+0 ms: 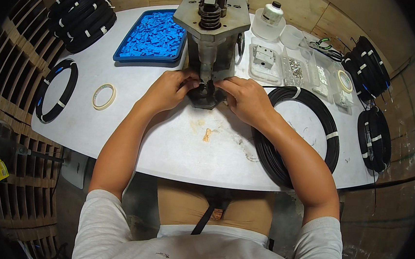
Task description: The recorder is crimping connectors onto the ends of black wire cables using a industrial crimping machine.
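A metal bench press (208,51) with a spring at its top stands at the far middle of the white table. Both hands work at its lower tool, one from each side. My left hand (171,90) is closed, thumb and forefinger pinched at the tool's left; what they hold is too small to tell. From the right, my right hand (249,98) reaches in with curled fingers, fingertips close to a small dark piece at the tool. A large coil of black cable (332,134) lies under my right forearm, one strand running toward that hand.
A blue tray (120,58) of small blue pieces sits left of the press. Clear boxes (295,70) of metal parts, a bottle (272,13) and pliers (326,48) stand right. Black cable coils (82,15) and a tape roll (104,97) lie left; more coils (373,137) right.
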### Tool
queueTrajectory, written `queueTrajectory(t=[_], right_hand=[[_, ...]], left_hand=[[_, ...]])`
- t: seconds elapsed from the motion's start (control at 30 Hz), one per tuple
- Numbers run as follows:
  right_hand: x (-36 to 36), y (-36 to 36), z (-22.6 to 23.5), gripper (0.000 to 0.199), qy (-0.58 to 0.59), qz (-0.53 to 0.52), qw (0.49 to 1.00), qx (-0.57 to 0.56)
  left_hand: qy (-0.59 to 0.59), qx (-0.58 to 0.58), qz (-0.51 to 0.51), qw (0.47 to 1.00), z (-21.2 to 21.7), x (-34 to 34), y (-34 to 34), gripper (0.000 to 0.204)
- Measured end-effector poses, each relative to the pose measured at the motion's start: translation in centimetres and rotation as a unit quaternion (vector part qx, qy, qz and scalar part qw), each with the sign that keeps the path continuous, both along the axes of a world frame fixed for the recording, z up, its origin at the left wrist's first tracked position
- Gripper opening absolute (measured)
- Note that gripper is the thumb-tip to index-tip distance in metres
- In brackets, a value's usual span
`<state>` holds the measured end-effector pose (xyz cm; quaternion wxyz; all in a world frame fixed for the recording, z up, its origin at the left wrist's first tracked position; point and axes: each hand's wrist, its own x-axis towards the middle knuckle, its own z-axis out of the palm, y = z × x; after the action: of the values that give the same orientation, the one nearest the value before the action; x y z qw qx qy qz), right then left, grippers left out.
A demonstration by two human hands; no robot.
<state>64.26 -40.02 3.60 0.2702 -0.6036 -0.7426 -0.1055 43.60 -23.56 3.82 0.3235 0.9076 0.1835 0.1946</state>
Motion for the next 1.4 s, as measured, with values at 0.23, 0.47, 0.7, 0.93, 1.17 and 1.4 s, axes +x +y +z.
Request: queueTrajectory(t=[0.23, 0.47, 0.7, 0.93, 1.17, 1.4], right_hand=[[-0.21, 0.00, 0.15, 0.037, 0.002, -0.002, 1.000, -0.004], [-0.15, -0.05, 0.14, 0.035, 0.003, -0.004, 1.000, -0.004], [-0.13, -0.08, 0.10, 0.040, -0.001, -0.010, 1.000, -0.012], [-0.18, -0.16, 0.23, 0.037, 0.005, -0.007, 1.000, -0.010], [-0.13, 0.01, 0.10, 0.034, 0.007, -0.003, 1.000, -0.013], [-0.12, -0.01, 0.06, 0.033, 0.003, -0.003, 1.000, -0.008]], left_hand=[[-0.023, 0.002, 0.000, 1.000, -0.50, -0.07, 0.32, 0.019], [0.017, 0.006, 0.002, 1.000, 0.02, -0.01, 0.17, 0.020], [0.007, -0.004, -0.001, 1.000, 0.14, -0.01, 0.08, 0.019], [0.009, -0.004, -0.001, 1.000, 0.02, -0.01, 0.19, 0.019], [0.002, -0.008, -0.004, 1.000, -0.12, -0.05, 0.32, 0.018], [0.007, -0.003, -0.003, 1.000, -0.05, -0.05, 0.23, 0.019]])
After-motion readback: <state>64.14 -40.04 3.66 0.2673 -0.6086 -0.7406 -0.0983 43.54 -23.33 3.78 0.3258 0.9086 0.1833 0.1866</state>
